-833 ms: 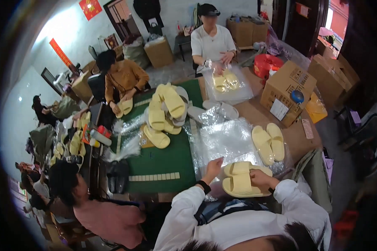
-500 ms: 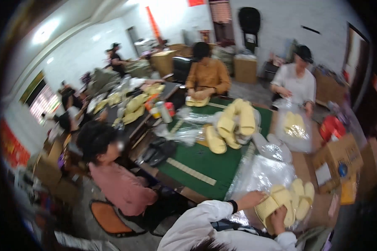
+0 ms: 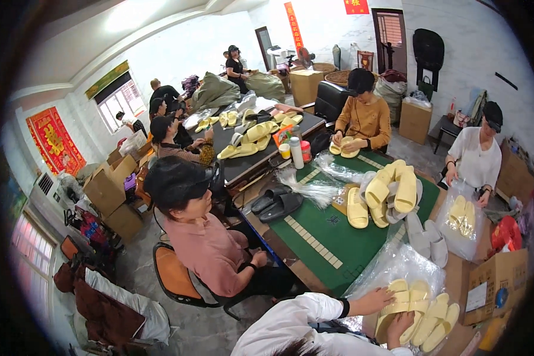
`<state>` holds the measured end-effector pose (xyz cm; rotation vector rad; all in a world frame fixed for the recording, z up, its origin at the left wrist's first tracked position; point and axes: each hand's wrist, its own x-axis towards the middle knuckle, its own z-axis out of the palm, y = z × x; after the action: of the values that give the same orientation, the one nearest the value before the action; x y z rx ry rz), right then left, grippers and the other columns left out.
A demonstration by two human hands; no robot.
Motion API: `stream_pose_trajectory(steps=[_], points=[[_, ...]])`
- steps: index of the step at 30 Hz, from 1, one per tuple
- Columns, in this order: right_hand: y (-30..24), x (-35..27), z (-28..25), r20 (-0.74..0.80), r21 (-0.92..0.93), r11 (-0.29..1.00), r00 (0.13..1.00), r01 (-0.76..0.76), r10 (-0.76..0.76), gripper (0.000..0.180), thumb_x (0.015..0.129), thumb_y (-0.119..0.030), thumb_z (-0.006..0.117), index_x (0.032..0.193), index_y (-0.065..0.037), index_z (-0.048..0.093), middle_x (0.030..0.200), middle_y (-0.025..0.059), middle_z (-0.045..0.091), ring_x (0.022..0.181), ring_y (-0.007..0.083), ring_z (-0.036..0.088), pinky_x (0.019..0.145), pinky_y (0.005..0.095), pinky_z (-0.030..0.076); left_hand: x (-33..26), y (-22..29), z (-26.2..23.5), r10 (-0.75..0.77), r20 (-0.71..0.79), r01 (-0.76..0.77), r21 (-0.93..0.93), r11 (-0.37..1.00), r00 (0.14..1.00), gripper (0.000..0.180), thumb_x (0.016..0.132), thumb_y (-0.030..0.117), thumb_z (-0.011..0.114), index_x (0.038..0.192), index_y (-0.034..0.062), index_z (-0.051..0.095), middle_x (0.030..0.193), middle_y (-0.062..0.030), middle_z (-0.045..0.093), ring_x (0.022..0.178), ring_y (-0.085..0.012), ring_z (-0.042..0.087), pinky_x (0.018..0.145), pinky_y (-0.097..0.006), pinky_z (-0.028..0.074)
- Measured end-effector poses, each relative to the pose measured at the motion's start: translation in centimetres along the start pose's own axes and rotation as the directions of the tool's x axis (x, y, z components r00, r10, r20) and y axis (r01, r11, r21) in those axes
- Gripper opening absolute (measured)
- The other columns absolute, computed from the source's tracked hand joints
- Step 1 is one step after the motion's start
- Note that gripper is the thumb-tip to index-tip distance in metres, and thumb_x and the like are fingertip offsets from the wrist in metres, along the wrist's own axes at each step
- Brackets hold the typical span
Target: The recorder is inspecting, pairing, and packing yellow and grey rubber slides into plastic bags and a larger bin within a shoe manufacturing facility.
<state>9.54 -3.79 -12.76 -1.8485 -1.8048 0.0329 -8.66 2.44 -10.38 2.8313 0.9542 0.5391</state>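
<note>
At the lower right, a pair of pale yellow slippers (image 3: 419,292) lies over a clear plastic sheet on the table. My left hand (image 3: 371,301), with a black band at its wrist, holds the left slipper's side near the strap. Lower down, my right hand (image 3: 401,325) has its fingers curled around the same slipper pair near its middle. Just right of them, almost touching, lies a second yellow slipper pair (image 3: 438,317). Glossy clear plastic bags (image 3: 385,264) spread beyond my hands.
Grey slippers (image 3: 426,237) lie ahead, and piled yellow slippers (image 3: 391,187) sit on the green tabletop (image 3: 314,237). Dark slippers (image 3: 277,203) rest to the left. A cardboard box (image 3: 495,285) stands right. A person in pink (image 3: 204,249) sits left; others handle slippers across the table.
The view has swung left and sharpened. The slipper in my hands, tilted before, now lies flatter beside its mate. My hands stay on it.
</note>
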Motion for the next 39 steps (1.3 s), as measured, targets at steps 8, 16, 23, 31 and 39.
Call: stream_pose_trajectory(steps=[8, 16, 23, 31, 39], points=[[3.9, -1.2, 3.8, -0.068, 0.275, 0.881, 0.906, -0.385, 0.417, 0.018, 0.078, -0.006, 0.049, 0.092, 0.004, 0.055, 0.092, 0.0231, 0.052, 0.089, 0.0375, 0.047, 0.078, 0.0412, 0.038, -0.6, -1.5, 2.1, -0.211, 0.027, 0.212, -0.032, 0.977, 0.977, 0.04, 0.078, 0.012, 0.046, 0.117, 0.0041, 0.048, 0.127, -0.0161, 0.043, 0.105, -0.0305, 0.05, 0.08, -0.036, 0.047], [0.1, -0.9, -0.5, 0.095, -0.103, 0.993, 0.994, 0.058, -0.048, 0.02, 0.066, -0.007, 0.059, 0.084, 0.0, 0.057, 0.099, 0.0214, 0.049, 0.104, 0.0404, 0.04, 0.085, 0.0508, 0.03, -0.1, 0.1, 0.2, -0.137, 0.084, 0.142, -0.059, 0.988, 0.987, 0.045, 0.079, 0.014, 0.046, 0.124, 0.0091, 0.045, 0.13, -0.0129, 0.041, 0.114, -0.0309, 0.044, 0.091, -0.04, 0.04], [-1.0, -0.1, -0.3, 0.024, 0.015, 1.0, 1.0, 0.011, -0.011, 0.016, 0.069, -0.007, 0.058, 0.083, -0.001, 0.056, 0.095, 0.0205, 0.048, 0.104, 0.0396, 0.039, 0.085, 0.0488, 0.03, -0.7, -0.1, 0.6, -0.015, 0.052, 0.016, -0.024, 1.0, 0.999, 0.046, 0.08, 0.014, 0.044, 0.126, 0.0106, 0.043, 0.132, -0.0127, 0.039, 0.119, -0.0328, 0.039, 0.097, -0.041, 0.035], [1.2, 1.0, 1.1, 0.08, 0.062, 0.986, 0.985, -0.157, 0.152, 0.019, 0.074, -0.008, 0.054, 0.088, 0.004, 0.055, 0.094, 0.0231, 0.051, 0.093, 0.0383, 0.044, 0.08, 0.047, 0.035, -0.8, 0.3, -1.1, 0.019, 0.148, -0.011, -0.055, 0.998, 0.989, 0.049, 0.079, 0.009, 0.044, 0.128, 0.0083, 0.04, 0.136, -0.0121, 0.033, 0.125, -0.0337, 0.031, 0.1, -0.041, 0.03], [0.6, 2.0, 1.5, -0.042, 0.186, 0.947, 0.96, -0.263, 0.276, 0.015, 0.076, -0.008, 0.051, 0.078, 0.006, 0.056, 0.083, 0.0223, 0.05, 0.085, 0.0383, 0.045, 0.075, 0.0449, 0.036, -1.2, 0.1, 0.3, -0.06, 0.092, 0.074, -0.154, 0.985, 0.994, 0.049, 0.077, 0.006, 0.045, 0.126, 0.0056, 0.041, 0.136, -0.0113, 0.033, 0.126, -0.0333, 0.03, 0.099, -0.037, 0.034]])
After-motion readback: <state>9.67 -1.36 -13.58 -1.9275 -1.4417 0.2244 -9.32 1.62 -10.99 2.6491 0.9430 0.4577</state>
